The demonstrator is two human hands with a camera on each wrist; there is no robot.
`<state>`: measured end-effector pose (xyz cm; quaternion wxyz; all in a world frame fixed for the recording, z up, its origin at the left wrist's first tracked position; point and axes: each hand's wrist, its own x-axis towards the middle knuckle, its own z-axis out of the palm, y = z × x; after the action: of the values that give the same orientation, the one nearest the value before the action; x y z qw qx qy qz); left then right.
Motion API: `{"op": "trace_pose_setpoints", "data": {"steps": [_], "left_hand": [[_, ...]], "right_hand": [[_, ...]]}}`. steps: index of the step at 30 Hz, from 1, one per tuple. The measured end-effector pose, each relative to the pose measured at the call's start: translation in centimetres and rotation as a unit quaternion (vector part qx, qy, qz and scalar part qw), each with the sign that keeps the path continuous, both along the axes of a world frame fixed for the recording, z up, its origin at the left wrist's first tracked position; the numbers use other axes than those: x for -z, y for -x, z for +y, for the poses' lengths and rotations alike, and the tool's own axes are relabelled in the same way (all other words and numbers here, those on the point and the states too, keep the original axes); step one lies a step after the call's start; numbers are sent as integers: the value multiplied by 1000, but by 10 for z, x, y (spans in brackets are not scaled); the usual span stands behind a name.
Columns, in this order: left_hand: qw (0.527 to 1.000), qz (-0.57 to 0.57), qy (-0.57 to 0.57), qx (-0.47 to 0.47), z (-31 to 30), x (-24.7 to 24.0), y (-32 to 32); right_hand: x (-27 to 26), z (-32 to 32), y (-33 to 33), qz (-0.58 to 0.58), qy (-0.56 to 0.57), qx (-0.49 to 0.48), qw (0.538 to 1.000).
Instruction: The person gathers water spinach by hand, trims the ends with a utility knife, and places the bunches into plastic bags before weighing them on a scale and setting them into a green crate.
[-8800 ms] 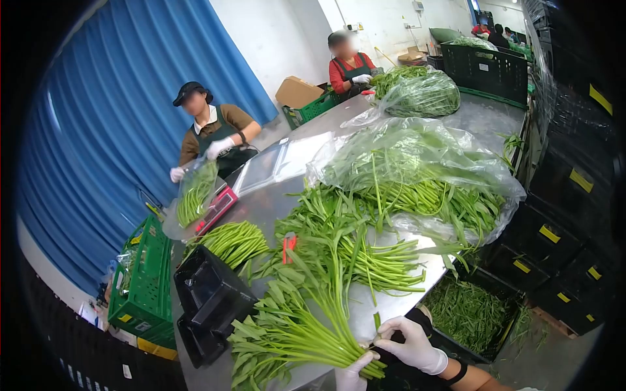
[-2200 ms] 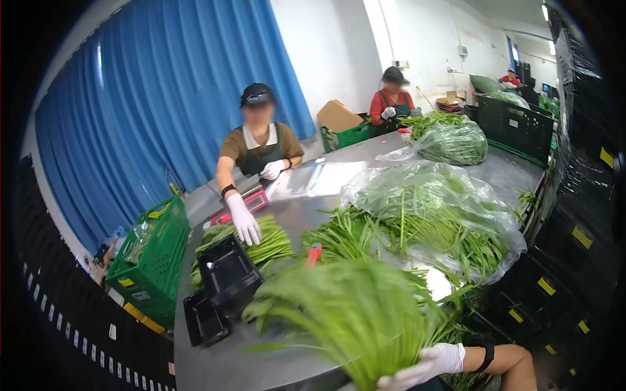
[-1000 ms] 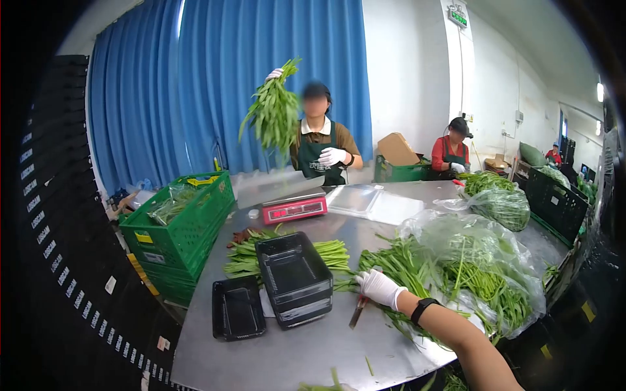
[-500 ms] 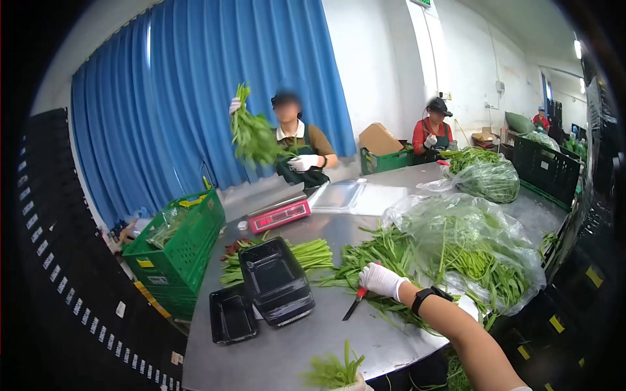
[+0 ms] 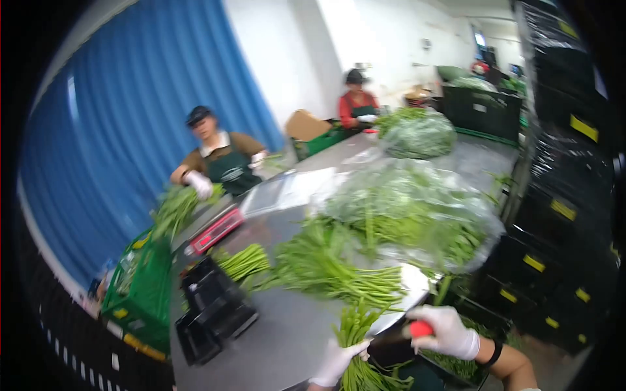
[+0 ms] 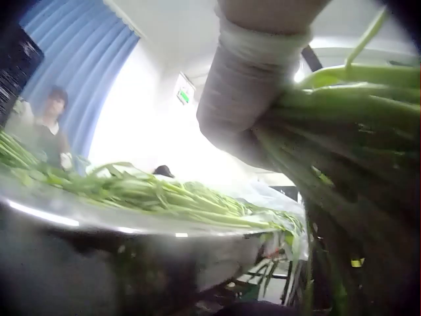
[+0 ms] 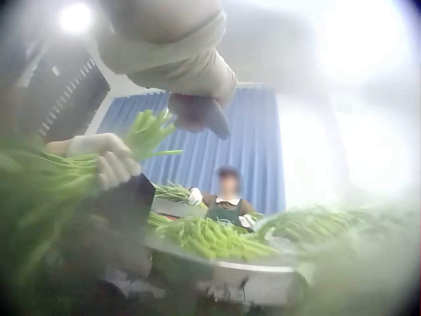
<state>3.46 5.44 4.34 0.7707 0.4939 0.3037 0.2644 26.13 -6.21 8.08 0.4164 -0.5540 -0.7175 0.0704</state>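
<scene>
My gloved left hand (image 5: 336, 366) grips a bunch of leafy green stems (image 5: 355, 326) at the table's near edge, cut ends pointing up. The right wrist view shows these stem ends (image 7: 148, 135) rising above the left fingers. My gloved right hand (image 5: 447, 332) holds a knife by its red handle (image 5: 422, 328). Its dark, blurred blade points left, right beside the bunch and the left hand. In the left wrist view, the bunch's leaves (image 6: 355, 151) hang past my left hand (image 6: 240, 99). On the table beyond lies a pile of the same greens (image 5: 326, 267).
Black trays (image 5: 218, 296) stand at the table's left, near a red scale (image 5: 218, 229). A plastic bag of greens (image 5: 417, 208) lies at right. Below the edge is a crate of leaves (image 5: 456, 362). A person (image 5: 225, 159) opposite handles greens; green crates (image 5: 140, 293) stand left.
My right hand has taken the red-handled knife from the table and brought it back to the bunch. The left hand has raised the bunch. The person opposite has lowered their greens.
</scene>
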Motion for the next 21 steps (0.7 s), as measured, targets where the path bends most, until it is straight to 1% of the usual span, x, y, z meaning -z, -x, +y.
{"op": "trace_pose_setpoints", "data": {"steps": [1,2,3,4,5,6,7,8,10,11,15,17,18,20,21], "left_hand": [[993,69,-92,10,-1,-2,-24],[971,142,-185,61,-12,5,-59],[936,204,-277,77,-16,20,-76],[932,207,-276,111,-23,29,-89],[915,219,-319,115,-31,36,-102],[896,226,-365,113,-37,42,-114],[882,300,-344,112,-44,46,-127],[879,302,-346,127,-51,46,-134],[855,321,-384,134,-63,39,-145],[872,288,-372,131,-66,43,-147],[875,295,-355,147,-66,54,-156],[836,331,-408,158,-67,57,-162],[824,368,-392,178,-68,57,-166],[856,305,-383,166,-64,71,-162],[906,259,-295,159,-62,54,-159]], "right_hand": [[13,-24,-1,-46,18,34,998],[30,-61,2,-34,67,97,992],[44,-73,3,-3,71,121,990],[60,-83,0,26,74,144,986],[73,-92,2,38,82,171,981],[85,-98,2,78,87,191,975],[94,-101,-1,117,89,205,968],[99,-103,-2,125,91,217,964],[109,-104,-5,161,90,252,950],[120,-104,-8,155,65,255,952],[127,-110,-14,169,72,274,944],[145,-115,-18,185,120,299,928],[149,-117,-21,181,116,298,930],[162,-125,-24,162,146,348,912],[218,-137,-45,184,201,366,890]]}}
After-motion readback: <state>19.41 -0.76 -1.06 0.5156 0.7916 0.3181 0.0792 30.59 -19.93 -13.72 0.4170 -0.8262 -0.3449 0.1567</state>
